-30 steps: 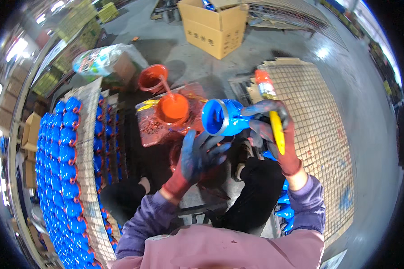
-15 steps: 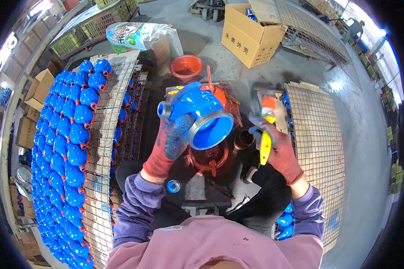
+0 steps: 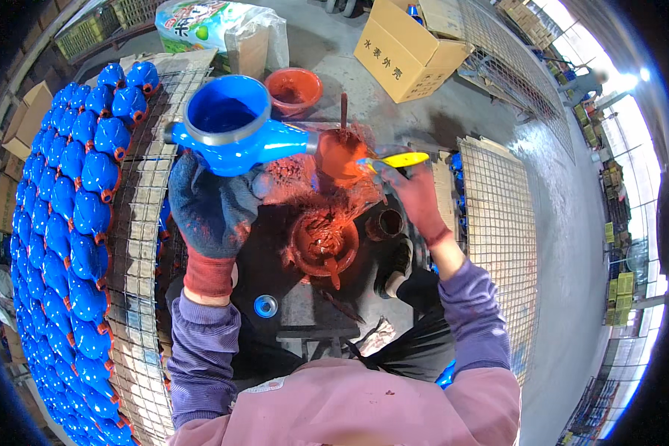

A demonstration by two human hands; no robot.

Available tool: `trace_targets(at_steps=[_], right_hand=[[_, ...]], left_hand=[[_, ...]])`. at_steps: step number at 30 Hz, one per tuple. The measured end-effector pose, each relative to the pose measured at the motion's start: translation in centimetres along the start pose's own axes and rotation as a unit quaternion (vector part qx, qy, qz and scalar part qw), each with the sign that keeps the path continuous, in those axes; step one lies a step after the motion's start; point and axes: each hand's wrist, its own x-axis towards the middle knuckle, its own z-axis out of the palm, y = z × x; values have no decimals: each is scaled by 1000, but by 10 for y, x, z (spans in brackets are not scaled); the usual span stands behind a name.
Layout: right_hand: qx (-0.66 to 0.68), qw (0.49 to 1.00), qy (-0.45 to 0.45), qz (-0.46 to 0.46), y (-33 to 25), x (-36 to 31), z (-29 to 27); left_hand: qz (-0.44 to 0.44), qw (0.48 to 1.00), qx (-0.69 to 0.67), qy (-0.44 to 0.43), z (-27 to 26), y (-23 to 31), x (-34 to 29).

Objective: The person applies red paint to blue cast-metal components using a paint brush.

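Note:
My left hand [image 3: 212,208], in a blue-and-red glove, is closed around the underside of a glossy blue metal meter housing [image 3: 253,152]. The housing's wide round mouth faces up, and a threaded end points right. My gloved right hand [image 3: 418,199] grips a paintbrush by its yellow handle [image 3: 407,159]. The brush points left toward that threaded end; its bristles blend into the red behind, so whether they touch cannot be told. Below sits a red-smeared bowl [image 3: 296,253] of red paint with a stick in it. Beside it stands a dark cup [image 3: 385,224].
Rows of blue housings [image 3: 89,212] with red-painted ends fill a wire rack [image 3: 137,215] at left. Another mesh rack [image 3: 498,238] stands at right. Behind are a red basin [image 3: 293,89], a plastic sack [image 3: 223,33] and a cardboard box [image 3: 394,52]. A small blue-and-silver ring [image 3: 265,306] lies below.
The housing has moved left and up and turned so its mouth faces upward. My right hand has moved up and left, and the brush has swung from upright to roughly level, pointing left.

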Motion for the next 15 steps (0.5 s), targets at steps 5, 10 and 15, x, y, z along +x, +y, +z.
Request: trace_targets(at_steps=[5, 10, 15], right_hand=[[-141, 990, 10, -17, 39, 29, 24], [-241, 968, 35, -67, 80, 43, 28], [-232, 972, 26, 2, 59, 40, 44]], left_hand=[[42, 994, 77, 70, 4, 0, -4], [-102, 963, -241, -62, 15, 15, -6], [-121, 970, -206, -33, 26, 28, -5]])
